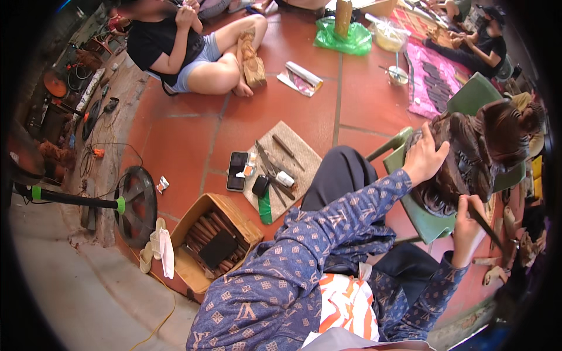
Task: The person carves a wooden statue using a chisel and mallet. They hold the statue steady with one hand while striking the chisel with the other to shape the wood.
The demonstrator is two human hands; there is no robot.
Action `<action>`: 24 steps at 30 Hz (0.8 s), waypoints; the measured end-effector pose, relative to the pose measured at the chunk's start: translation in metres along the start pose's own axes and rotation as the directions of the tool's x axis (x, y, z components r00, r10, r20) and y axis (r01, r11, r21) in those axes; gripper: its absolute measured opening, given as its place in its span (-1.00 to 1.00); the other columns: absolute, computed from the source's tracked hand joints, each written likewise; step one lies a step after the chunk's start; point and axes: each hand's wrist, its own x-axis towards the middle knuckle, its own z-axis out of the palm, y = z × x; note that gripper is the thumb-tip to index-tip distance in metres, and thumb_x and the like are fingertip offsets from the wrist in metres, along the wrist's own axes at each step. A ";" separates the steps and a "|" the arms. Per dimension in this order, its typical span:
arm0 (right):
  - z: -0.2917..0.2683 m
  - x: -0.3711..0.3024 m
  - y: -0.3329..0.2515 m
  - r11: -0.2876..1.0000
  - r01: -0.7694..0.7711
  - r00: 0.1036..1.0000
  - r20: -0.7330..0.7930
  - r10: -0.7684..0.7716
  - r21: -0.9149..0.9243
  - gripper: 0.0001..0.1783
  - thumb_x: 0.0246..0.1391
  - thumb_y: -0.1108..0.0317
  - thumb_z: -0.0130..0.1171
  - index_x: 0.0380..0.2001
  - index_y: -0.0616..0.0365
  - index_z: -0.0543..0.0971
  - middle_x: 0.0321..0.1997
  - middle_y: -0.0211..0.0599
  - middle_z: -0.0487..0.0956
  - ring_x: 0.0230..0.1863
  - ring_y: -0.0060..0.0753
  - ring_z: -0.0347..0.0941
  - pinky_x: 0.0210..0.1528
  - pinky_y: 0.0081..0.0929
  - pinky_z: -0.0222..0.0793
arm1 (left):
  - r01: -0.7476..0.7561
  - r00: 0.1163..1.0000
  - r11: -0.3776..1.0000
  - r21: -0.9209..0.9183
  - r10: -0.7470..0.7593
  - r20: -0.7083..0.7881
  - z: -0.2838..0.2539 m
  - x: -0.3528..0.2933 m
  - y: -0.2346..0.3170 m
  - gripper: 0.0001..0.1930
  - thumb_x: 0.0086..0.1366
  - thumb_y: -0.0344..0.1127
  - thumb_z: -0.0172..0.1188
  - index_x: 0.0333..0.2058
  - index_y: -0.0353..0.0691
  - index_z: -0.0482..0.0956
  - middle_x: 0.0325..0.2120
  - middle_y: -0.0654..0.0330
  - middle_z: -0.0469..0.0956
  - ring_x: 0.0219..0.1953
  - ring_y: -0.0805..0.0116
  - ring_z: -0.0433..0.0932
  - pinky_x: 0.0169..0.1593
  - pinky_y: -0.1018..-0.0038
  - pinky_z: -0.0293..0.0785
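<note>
Green plastic chair (427,219), at the person's right, supports the dark wood carving (468,152). The carving lies with its long axis running obliquely, its scalloped base toward the lower left and its rounded head end toward the upper right, away from the person. Tan box (237,210), on the floor at the left, is filled with reddish-brown rods (205,225) laid close together, a black flat piece (218,247) resting on them. Green plastic bag (354,45), at the far side, surrounds an upright wooden cylinder (343,20). Clear plastic bag (388,38), beside it, has pale yellowish contents. Bowl (397,75), nearer, contains a utensil with its handle raised. Left hand (426,157), back uppermost, lies on the carving with fingers spread apart. Right hand (468,225), wrist bent upward, is closed around a long dark tool (485,227) slanting down to the right; whether the tool touches the carving cannot be told.
</note>
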 end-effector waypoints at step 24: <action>0.005 0.004 -0.031 0.998 0.047 0.999 0.006 -0.047 -0.041 -0.90 0.05 0.53 0.23 -0.45 0.28 0.49 -0.44 -0.19 0.44 -0.42 -0.16 0.43 -0.29 -0.40 0.35 | 0.004 1.000 0.999 0.052 -0.003 -0.015 -0.009 0.003 -0.008 -0.20 0.31 0.07 0.00 0.25 -0.46 -0.07 -0.12 -0.50 0.47 -0.03 -0.41 0.47 0.10 0.00 0.36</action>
